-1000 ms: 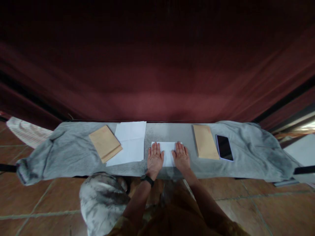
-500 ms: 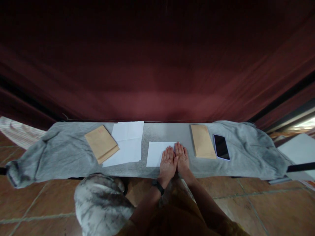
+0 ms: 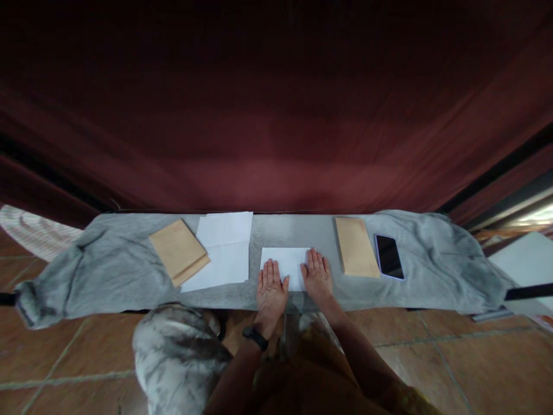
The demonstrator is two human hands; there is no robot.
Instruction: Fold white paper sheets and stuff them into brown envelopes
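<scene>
A folded white sheet of paper (image 3: 287, 261) lies at the near middle of a table covered in grey cloth (image 3: 108, 265). My left hand (image 3: 270, 290) lies flat on the sheet's near left part, fingers stretched out, a dark watch on the wrist. My right hand (image 3: 317, 275) lies flat on the sheet's right edge, fingers together and extended. Neither hand holds anything.
Left of the sheet lie larger white papers (image 3: 222, 248) with a brown envelope (image 3: 178, 250) overlapping them. To the right lie another brown envelope (image 3: 356, 246) and a dark phone (image 3: 389, 257). A dark red curtain (image 3: 276, 115) hangs behind the table. A mottled grey bundle (image 3: 177, 351) sits below the table's near edge.
My left hand slid left across the sheet, away from my right hand; half a second ago the two hands lay side by side at the sheet's right end.
</scene>
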